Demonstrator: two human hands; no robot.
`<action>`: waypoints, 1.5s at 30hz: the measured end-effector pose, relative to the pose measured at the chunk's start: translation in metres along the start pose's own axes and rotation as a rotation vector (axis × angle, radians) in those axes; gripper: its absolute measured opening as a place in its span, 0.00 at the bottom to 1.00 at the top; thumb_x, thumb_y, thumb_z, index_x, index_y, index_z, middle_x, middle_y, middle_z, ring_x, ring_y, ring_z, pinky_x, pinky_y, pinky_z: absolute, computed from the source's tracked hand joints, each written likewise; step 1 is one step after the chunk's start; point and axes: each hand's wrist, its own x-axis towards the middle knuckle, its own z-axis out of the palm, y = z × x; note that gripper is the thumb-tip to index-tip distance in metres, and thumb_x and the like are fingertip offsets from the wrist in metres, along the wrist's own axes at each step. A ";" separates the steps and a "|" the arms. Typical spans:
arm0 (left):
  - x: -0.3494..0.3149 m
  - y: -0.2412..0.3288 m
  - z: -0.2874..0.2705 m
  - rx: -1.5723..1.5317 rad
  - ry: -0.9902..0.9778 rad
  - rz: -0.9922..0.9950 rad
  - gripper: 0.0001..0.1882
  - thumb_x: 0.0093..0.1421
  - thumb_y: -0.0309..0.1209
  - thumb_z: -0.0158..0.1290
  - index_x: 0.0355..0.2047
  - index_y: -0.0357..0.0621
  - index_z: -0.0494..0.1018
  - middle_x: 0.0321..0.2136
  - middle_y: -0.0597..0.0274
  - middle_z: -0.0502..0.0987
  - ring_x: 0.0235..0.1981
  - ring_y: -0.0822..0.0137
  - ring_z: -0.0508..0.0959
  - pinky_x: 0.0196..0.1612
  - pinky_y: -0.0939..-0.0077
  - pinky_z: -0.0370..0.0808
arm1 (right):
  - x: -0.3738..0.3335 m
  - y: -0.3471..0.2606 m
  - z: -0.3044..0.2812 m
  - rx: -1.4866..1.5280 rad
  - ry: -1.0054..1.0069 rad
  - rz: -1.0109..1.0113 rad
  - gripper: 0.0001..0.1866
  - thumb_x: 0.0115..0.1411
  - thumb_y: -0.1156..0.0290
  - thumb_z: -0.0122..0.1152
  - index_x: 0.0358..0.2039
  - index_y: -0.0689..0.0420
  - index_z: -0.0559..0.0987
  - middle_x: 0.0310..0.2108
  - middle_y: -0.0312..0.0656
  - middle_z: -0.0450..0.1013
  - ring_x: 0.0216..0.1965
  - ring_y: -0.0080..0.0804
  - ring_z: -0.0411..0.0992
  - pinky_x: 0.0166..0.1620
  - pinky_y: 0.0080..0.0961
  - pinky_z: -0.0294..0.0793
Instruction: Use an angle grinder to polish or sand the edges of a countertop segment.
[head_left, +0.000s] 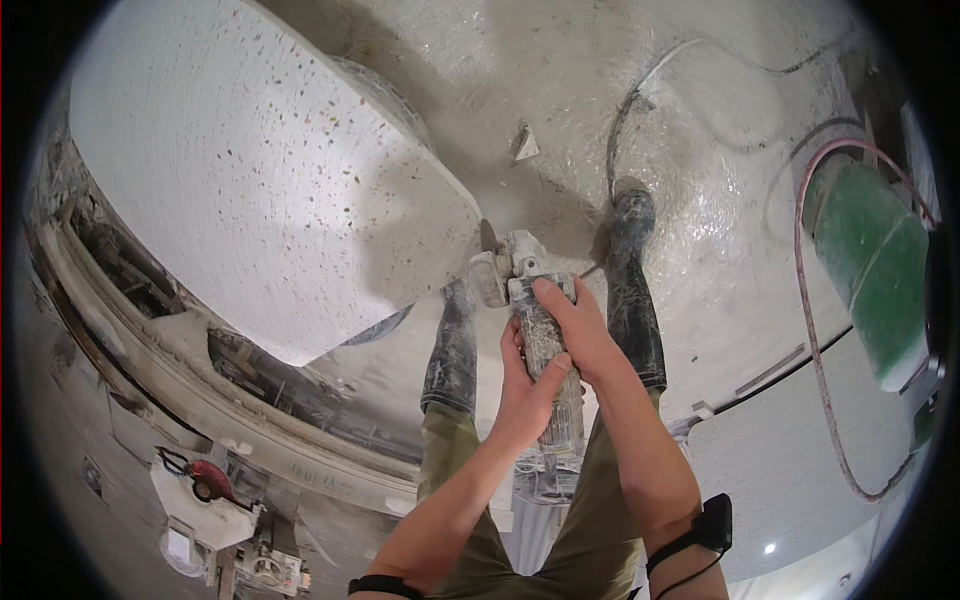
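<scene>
An angle grinder [541, 335], caked in pale dust, is held between my two hands in front of my legs. My left hand [532, 400] wraps round the lower body, thumb lying across it. Farther up, near the grinder's head, my right hand [577, 325] grips with its thumb on top. The grinder's disc [489, 236] is seen edge-on at the corner of a large white speckled slab [290, 180]; whether it touches the slab I cannot tell. My palms and most of the fingertips are hidden behind the tool.
Dusty boots [632, 290] stand on the wet floor [560, 60]. A cable [615, 120] runs behind the right boot. To the right lie a pink hose [803, 210] and a green panel [875, 260]. A long machine rail [300, 470] curves along the left. A small offcut [526, 145] lies ahead.
</scene>
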 end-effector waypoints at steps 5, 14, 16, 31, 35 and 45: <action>0.000 -0.004 0.004 -0.018 -0.010 0.020 0.44 0.65 0.30 0.53 0.70 0.46 0.34 0.56 0.48 0.61 0.39 0.61 0.78 0.35 0.68 0.81 | 0.008 0.028 -0.014 0.054 0.089 0.076 0.34 0.59 0.51 0.65 0.53 0.67 0.69 0.40 0.45 0.75 0.37 0.29 0.75 0.42 0.27 0.76; 0.009 0.020 0.014 -0.052 0.001 0.144 0.47 0.63 0.33 0.56 0.69 0.34 0.35 0.62 0.43 0.55 0.65 0.55 0.59 0.66 0.64 0.59 | 0.007 -0.015 0.005 0.037 -0.061 0.041 0.23 0.65 0.52 0.56 0.47 0.60 0.72 0.32 0.41 0.76 0.28 0.28 0.77 0.31 0.26 0.79; 0.007 0.015 0.008 -0.007 0.002 0.097 0.48 0.62 0.33 0.57 0.69 0.34 0.36 0.63 0.42 0.54 0.66 0.55 0.58 0.67 0.64 0.57 | 0.005 -0.007 0.007 0.024 -0.070 0.024 0.23 0.66 0.51 0.55 0.47 0.60 0.73 0.31 0.41 0.76 0.28 0.28 0.77 0.31 0.26 0.79; -0.019 -0.012 -0.079 0.376 -0.078 -0.013 0.48 0.60 0.33 0.60 0.69 0.33 0.38 0.64 0.43 0.57 0.64 0.58 0.61 0.66 0.67 0.59 | 0.002 0.110 0.028 0.380 -0.033 0.105 0.30 0.66 0.42 0.48 0.41 0.60 0.78 0.32 0.44 0.79 0.31 0.35 0.79 0.37 0.32 0.81; -0.012 0.000 -0.076 0.382 -0.131 0.008 0.47 0.60 0.33 0.59 0.69 0.31 0.40 0.64 0.44 0.57 0.64 0.59 0.61 0.66 0.67 0.59 | 0.002 0.100 0.029 0.481 0.018 0.095 0.29 0.66 0.42 0.49 0.41 0.60 0.77 0.32 0.42 0.78 0.31 0.33 0.78 0.37 0.31 0.80; -0.012 0.010 -0.082 0.388 -0.140 0.057 0.46 0.60 0.32 0.59 0.68 0.30 0.41 0.62 0.46 0.58 0.63 0.61 0.61 0.65 0.68 0.59 | 0.003 0.095 0.043 0.406 0.028 0.012 0.28 0.65 0.43 0.50 0.41 0.59 0.76 0.30 0.42 0.77 0.29 0.32 0.78 0.35 0.31 0.81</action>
